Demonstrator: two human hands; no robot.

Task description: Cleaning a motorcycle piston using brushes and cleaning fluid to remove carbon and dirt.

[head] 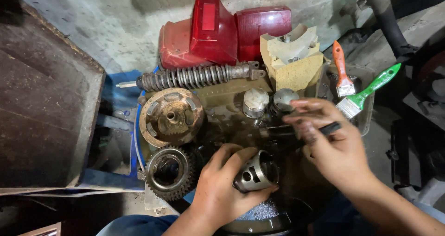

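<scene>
A grimy workshop floor of stained concrete lies under a dark, oily wash tray crowded with engine parts; a dark wooden block stands at the left. The left hand is curled round a grey metal piston, fingers wrapped over its skirt and thumb on top, holding it tilted above the tray's near edge, its open end turned to the right. The right hand pinches a thin dark tool handle between thumb and fingertips, just right of and above the piston, apart from it; what sort of tool it is cannot be told.

Behind the hands two more pistons stand upright side by side in the tray; to their left lies a round clutch plate, and below it a toothed gear. A coil-spring shock absorber lies across the far side, with red tail-lamp covers and a yellowish foam block beyond. Two paintbrushes, one orange-handled, one green-handled, rest on a clear plastic tub at the right.
</scene>
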